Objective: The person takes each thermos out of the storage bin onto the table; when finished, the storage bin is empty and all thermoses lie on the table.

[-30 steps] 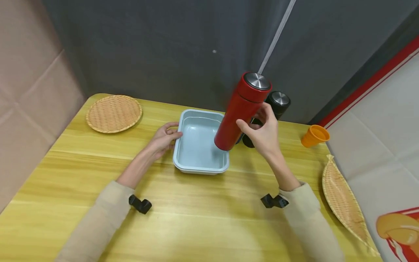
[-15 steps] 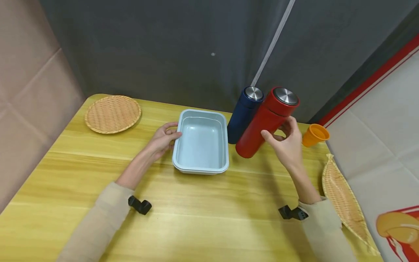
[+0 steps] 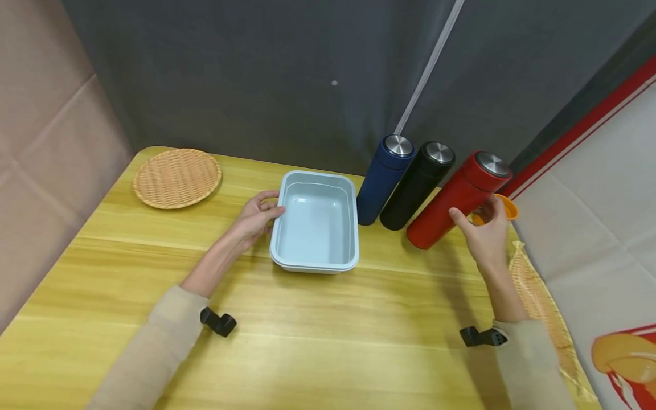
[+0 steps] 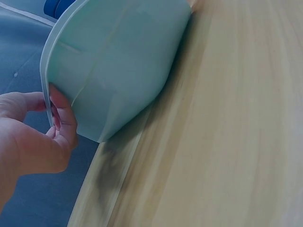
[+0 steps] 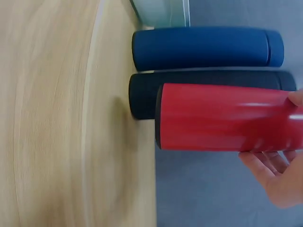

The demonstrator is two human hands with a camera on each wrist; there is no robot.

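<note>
My right hand (image 3: 487, 230) grips a red thermos (image 3: 451, 205) around its upper body, and its base is close over the table at the right of a row. Beside it stand a black thermos (image 3: 416, 188) and a blue thermos (image 3: 384, 179), both with steel-topped lids. In the right wrist view the red thermos (image 5: 222, 118) overlaps part of the black one. My left hand (image 3: 251, 219) pinches the left rim of a pale blue plastic tub (image 3: 314, 266). Thumb and fingers sit on either side of that rim in the left wrist view, where the tub (image 4: 118, 61) shows its outer wall.
A round woven tray (image 3: 177, 178) lies at the table's back left. An orange cup (image 3: 509, 208) stands behind my right hand, partly hidden. A leaf-shaped woven basket (image 3: 538, 296) lies along the right edge. A dark curtain (image 3: 230, 85) hangs behind the wooden table (image 3: 307, 330).
My right hand has carried the red thermos from over the tub rightward, past the blue and black ones, and lower. The left hand and tub stay in place.
</note>
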